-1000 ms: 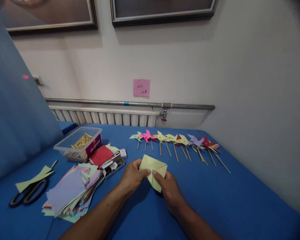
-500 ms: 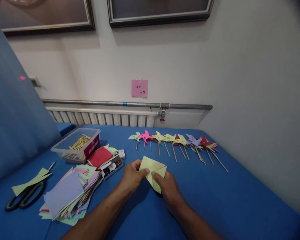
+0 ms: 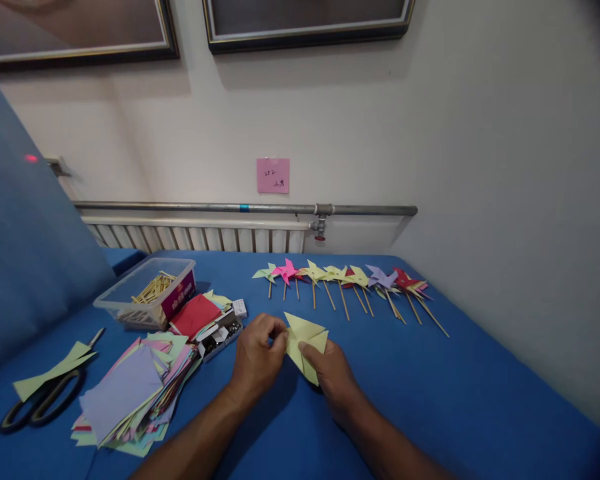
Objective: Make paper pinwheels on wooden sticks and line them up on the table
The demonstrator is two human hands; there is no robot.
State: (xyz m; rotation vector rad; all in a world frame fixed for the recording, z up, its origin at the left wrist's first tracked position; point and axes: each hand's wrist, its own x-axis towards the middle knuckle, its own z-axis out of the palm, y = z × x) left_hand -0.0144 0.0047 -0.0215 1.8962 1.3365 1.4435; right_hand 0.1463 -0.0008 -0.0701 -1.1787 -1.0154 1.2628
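Between my hands, above the blue table, is a pale yellow square of paper [image 3: 305,337] with slits running in from its corners. My right hand [image 3: 331,373] grips its right side, the thumb pressed flat near the centre. At the left edge, my left hand [image 3: 260,350] pinches a corner of the same paper between thumb and fingertips. Close to my left forearm lies a small box of dark metal pins [image 3: 223,339], its contents too small to make out clearly. A stack of coloured paper squares [image 3: 123,393] spreads out farther left.
Finished paper pinwheels on sticks [image 3: 335,275] lie in a row along the table's back. A clear tub of wooden sticks [image 3: 147,310] stands at back left, beside red paper [image 3: 196,315]. Black-handled scissors [image 3: 45,403] lie at far left under a yellow-green paper strip [image 3: 55,372].
My left hand has shifted from lying over the paper's left side to pinching its left corner. The slits have spread slightly. My right hand keeps its hold; the view has turned slightly.
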